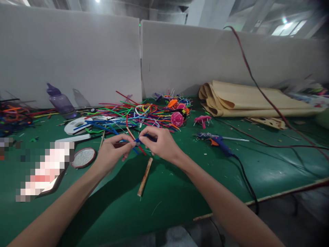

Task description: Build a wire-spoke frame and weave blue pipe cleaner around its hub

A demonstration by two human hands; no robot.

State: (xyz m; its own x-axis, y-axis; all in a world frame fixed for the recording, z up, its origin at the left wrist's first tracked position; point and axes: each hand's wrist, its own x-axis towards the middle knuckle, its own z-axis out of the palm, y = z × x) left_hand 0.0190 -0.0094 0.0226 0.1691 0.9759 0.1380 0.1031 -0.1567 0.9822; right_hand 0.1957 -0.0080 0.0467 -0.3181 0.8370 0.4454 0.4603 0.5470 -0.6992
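My left hand [113, 149] and my right hand [160, 144] meet over the green table [164, 192], both pinched on a blue pipe cleaner [140, 140] held between them. Red and tan sticks cross just under the fingers. A heap of coloured pipe cleaners [123, 116] lies right behind the hands. A short brown stick [144, 177] lies on the table just below them.
A blue glue gun [218, 142] with a black cord lies to the right. Pink and orange pompom figures [178, 118] sit behind. A purple bottle [60, 102], a white tape reel [77, 126], a round lid [83, 157], folded tan paper [252, 99] and white partition boards stand around.
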